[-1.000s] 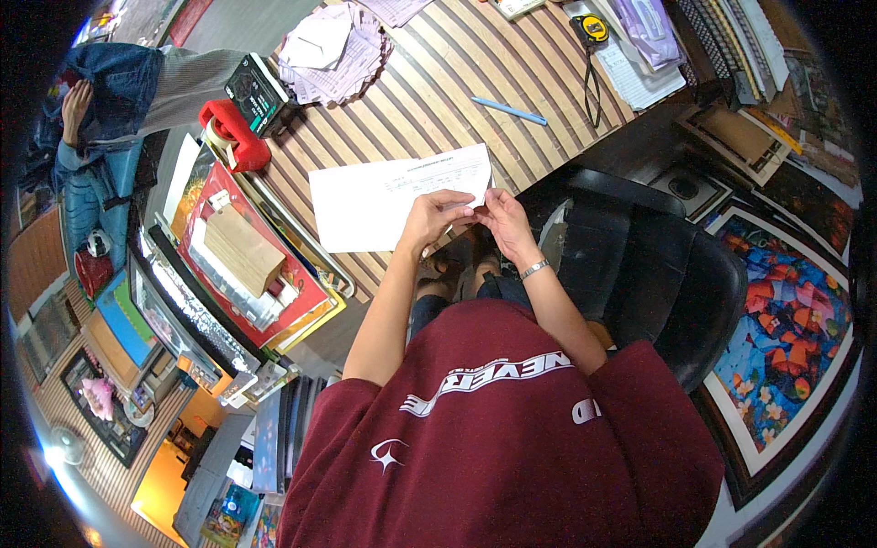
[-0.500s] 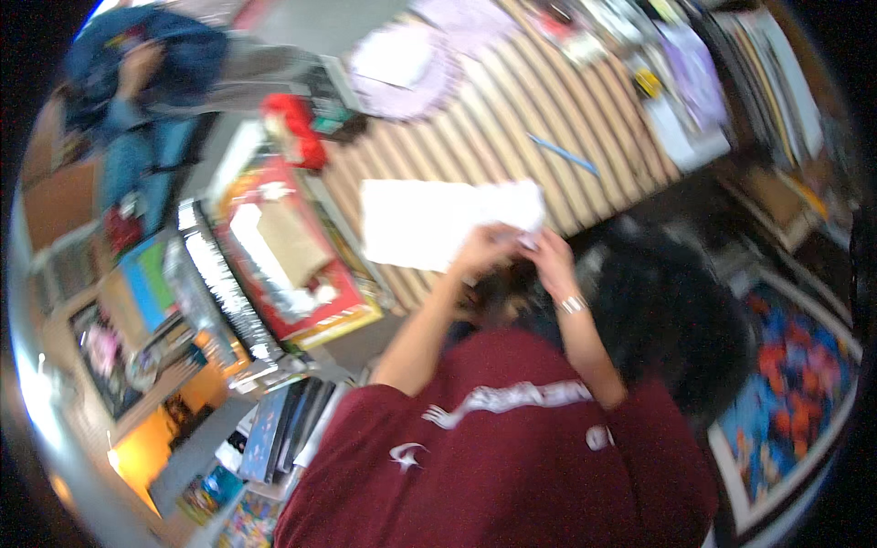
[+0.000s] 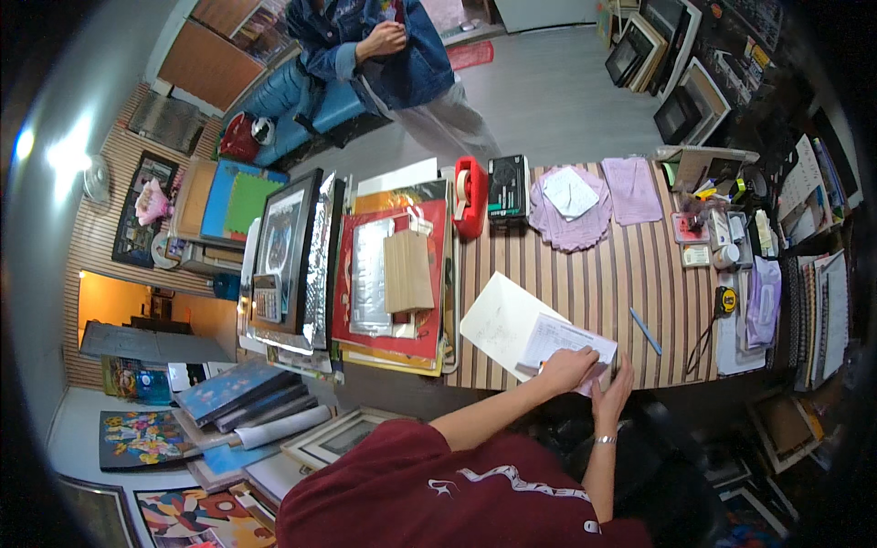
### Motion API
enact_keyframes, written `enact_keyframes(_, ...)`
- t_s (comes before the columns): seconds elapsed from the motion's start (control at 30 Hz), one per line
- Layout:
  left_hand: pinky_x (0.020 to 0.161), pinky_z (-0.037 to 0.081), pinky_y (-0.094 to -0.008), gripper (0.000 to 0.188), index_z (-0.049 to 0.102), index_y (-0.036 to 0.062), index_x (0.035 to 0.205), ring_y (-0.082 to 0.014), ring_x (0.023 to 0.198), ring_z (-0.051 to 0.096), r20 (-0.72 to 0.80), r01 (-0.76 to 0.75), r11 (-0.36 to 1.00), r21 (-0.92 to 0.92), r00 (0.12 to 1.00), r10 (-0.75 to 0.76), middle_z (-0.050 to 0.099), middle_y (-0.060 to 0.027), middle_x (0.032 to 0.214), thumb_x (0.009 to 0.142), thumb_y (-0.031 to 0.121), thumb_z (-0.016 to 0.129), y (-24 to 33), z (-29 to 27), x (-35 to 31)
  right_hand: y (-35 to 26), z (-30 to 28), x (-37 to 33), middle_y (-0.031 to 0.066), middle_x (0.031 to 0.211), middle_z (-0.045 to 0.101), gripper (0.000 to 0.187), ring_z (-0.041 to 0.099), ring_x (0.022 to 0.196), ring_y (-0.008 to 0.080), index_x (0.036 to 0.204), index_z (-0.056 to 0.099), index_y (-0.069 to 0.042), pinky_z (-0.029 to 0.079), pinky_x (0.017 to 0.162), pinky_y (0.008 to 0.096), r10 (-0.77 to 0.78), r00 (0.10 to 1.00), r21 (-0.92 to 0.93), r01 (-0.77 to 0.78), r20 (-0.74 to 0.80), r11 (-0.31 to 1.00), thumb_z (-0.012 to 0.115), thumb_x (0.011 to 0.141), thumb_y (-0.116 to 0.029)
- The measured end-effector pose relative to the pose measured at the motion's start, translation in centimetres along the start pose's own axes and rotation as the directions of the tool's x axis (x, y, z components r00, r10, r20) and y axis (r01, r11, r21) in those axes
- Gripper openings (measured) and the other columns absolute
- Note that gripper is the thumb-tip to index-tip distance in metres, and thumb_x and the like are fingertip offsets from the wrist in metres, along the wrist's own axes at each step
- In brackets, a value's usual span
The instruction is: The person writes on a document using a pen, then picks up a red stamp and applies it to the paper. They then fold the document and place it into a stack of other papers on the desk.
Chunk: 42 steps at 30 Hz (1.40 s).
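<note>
A pad of printed forms (image 3: 557, 336) lies open at the table's near edge, its pale cover (image 3: 501, 315) spread out to the left. My left hand (image 3: 568, 370) rests across the lower part of the printed page, its fingers bent and closed on the paper. My right hand (image 3: 614, 391), with a silver band at the wrist, grips the pad's right edge, thumb up. Between the hands a lilac lower corner of paper shows. Some fingertips are hidden under the sheets. A blue pen (image 3: 645, 331) lies on the striped tabletop to the right.
Farther back are a red tape dispenser (image 3: 470, 199), a black box (image 3: 508, 190) and lilac slips (image 3: 571, 219). A tape measure (image 3: 724, 303) sits on the right. Stacked frames (image 3: 290, 265) and a red folder (image 3: 393, 329) stand left. Another person (image 3: 384, 55) is beyond the table.
The view has swung and sharpened, bringing the room beyond the table into sight. My hands stay at the pad; its printed page now shows, with my left hand lying over it.
</note>
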<state>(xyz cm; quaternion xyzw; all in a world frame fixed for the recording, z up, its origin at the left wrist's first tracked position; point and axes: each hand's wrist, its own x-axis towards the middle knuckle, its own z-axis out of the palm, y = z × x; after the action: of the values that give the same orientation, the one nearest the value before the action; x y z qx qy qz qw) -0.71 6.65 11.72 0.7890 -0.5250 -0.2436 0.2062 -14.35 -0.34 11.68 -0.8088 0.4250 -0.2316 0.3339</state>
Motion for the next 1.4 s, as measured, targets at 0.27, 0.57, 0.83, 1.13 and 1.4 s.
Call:
enact_keyframes(0.27,0.057,0.053,-0.0415,0.028,0.061,0.0109,0.113,-0.0299,0.069,0.065,-0.353,-0.117,0.991,0.058,0.927,0.130,0.060,-0.0153,0.106,0.088,0.025,0.064,1.6,-0.4,-2.3,10.5,4.6,8.8,0.0101,0.093,0.070,0.033,0.064,0.083,0.0158,0.111,0.062,0.005,0.053,0.073,0.0310,0.058,0.891,0.501,-0.306,0.449,0.809,0.073,0.082,-0.008)
enact_keyframes(0.57,0.067,0.056,-0.0455,0.073,0.045,0.0087,0.138,-0.0348,0.080,0.069,-0.189,0.426,0.904,-0.016,0.887,-0.422,0.045,-0.0158,0.140,0.078,0.037,0.076,-7.2,-0.3,-4.4,4.4,4.6,19.9,0.0106,0.083,0.067,0.051,0.065,0.078,0.0188,0.113,0.059,0.005,0.051,0.066,0.0315,0.024,0.680,0.123,-0.167,0.732,0.978,0.082,0.077,-0.024)
enact_keyframes(0.83,0.064,0.059,-0.0397,0.089,0.038,-0.0041,0.137,-0.0337,0.078,0.070,-0.111,0.405,0.911,0.080,0.912,-0.396,0.040,-0.0193,0.141,0.068,0.026,0.084,-7.1,-0.1,-2.5,-3.7,10.6,21.5,0.0090,0.070,0.065,0.042,0.062,0.065,0.0176,0.090,0.069,0.003,0.049,0.058,0.0341,0.066,0.309,-0.109,0.125,0.949,0.986,0.080,0.076,-0.035)
enact_keyframes(1.13,0.061,0.058,-0.0373,0.106,0.029,-0.0034,0.146,-0.0317,0.079,0.071,0.019,0.417,0.894,0.166,0.905,-0.425,0.029,-0.0265,0.152,0.065,0.032,0.087,-6.7,-0.2,-2.8,-0.7,9.8,18.2,0.0194,0.075,0.067,0.023,0.066,0.071,0.0359,0.090,0.069,-0.009,0.051,0.064,0.0447,-0.274,0.656,-0.116,0.486,0.703,0.866,0.064,0.091,-0.031)
enact_keyframes(1.4,0.060,0.059,-0.0385,0.105,0.031,-0.0025,0.145,-0.0321,0.080,0.071,-0.009,0.453,0.869,0.197,0.887,-0.461,0.028,-0.0259,0.153,0.063,0.028,0.088,-6.6,0.9,-2.1,-2.0,10.1,19.7,0.0137,0.063,0.062,0.018,0.064,0.061,0.0336,0.079,0.059,-0.008,0.049,0.053,0.0439,-0.553,0.533,-0.031,0.737,0.640,0.675,0.066,0.087,-0.022)
